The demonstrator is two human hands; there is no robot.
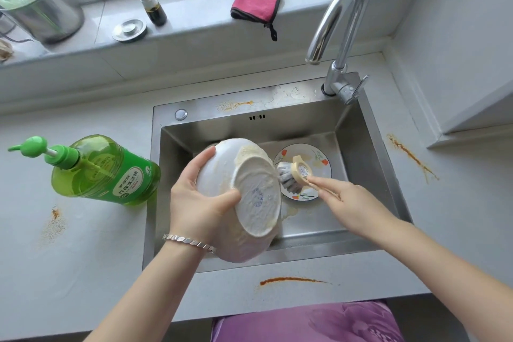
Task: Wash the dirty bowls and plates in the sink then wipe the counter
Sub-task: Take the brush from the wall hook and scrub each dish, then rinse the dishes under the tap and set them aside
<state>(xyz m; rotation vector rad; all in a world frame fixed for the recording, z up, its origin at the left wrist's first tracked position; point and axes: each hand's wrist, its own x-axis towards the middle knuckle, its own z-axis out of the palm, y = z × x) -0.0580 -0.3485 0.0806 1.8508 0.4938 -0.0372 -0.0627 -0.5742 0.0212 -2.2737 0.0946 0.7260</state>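
sink (361, 147) holds a flowered plate (319, 158); left hand (200, 203) grips soapy bowl (244, 197), right hand (344, 197) pinches brush (294, 175).

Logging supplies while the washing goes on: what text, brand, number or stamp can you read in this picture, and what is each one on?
Green dish soap bottle: white label with Chinese characters, too blurred to quote reliably.
White bowl in the left hand: blue round stamp on its base, unreadable.
Brush in the right hand: small sticker on its top, print too small to read.
Small spray bottle: no legible text.
Nothing else bears writing.
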